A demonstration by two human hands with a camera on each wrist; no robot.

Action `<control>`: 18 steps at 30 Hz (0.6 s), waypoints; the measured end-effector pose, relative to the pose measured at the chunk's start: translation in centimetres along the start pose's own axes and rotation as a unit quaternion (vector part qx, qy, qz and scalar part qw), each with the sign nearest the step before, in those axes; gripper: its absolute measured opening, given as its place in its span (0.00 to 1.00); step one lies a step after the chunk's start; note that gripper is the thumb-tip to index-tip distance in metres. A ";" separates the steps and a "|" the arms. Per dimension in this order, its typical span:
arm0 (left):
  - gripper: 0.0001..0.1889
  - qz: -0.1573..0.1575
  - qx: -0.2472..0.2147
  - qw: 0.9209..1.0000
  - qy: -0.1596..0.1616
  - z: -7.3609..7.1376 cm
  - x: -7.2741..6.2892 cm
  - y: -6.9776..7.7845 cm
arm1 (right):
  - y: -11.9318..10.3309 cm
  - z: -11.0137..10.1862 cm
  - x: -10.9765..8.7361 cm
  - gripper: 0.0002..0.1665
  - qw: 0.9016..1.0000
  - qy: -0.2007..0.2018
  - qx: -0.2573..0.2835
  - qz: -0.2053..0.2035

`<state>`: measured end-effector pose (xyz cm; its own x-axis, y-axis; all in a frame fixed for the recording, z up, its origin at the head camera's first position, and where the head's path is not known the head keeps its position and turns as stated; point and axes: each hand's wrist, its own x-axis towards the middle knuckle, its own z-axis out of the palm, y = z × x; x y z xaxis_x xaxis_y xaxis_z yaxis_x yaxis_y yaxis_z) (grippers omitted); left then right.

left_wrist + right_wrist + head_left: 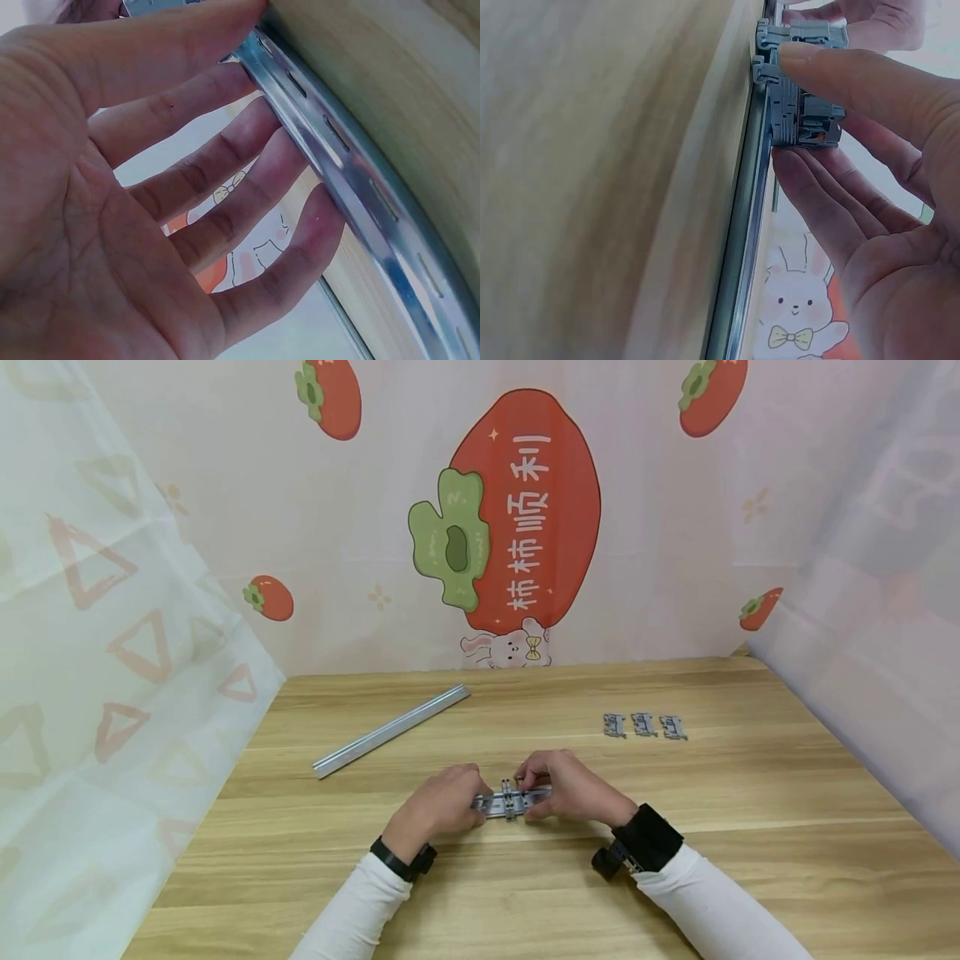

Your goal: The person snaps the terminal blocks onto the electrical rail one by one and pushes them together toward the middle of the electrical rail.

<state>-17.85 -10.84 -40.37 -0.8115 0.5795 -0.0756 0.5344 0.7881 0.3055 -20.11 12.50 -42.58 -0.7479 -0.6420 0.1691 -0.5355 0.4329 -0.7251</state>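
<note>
A short slotted metal DIN rail (pixel 495 807) lies on the table between the two hands. My left hand (pixel 444 802) grips its left part; in the left wrist view, the fingertips (pixel 319 214) press along one edge of the rail (pixel 330 139) with the thumb opposite. One grey terminal block (pixel 507 802) sits across the rail near its middle. To the right of it, my right hand (pixel 576 789) pinches another grey terminal block (pixel 786 112) at the rail, thumb on one end and fingers on the other. Whether that block is seated on the rail, I cannot tell.
A longer metal rail (pixel 392 731) lies slanted on the wooden table (pixel 300 860) at the back left. Three loose grey terminal blocks (pixel 643 724) stand in a row at the back right. A printed cloth (pixel 660 543) hangs behind the table.
</note>
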 end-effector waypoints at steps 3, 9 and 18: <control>0.02 -0.003 0.000 1.000 0.000 0.1 0.0 0.0 | 0.0 0.1 0.0 0.17 1.000 0.002 -0.012 -0.008; 0.02 -0.004 -0.008 1.000 0.001 0.2 0.0 -0.1 | -0.1 0.3 0.1 0.17 1.000 0.005 -0.023 -0.012; 0.03 0.001 -0.014 1.000 0.007 0.1 0.1 -0.2 | -0.3 0.1 0.0 0.18 0.999 0.005 -0.029 -0.013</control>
<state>-18.05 -10.92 -40.55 -0.8133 0.5786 -0.0611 0.5298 0.7800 0.3331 -19.93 12.29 -42.39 -0.7367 -0.6478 0.1941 -0.5765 0.4515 -0.6810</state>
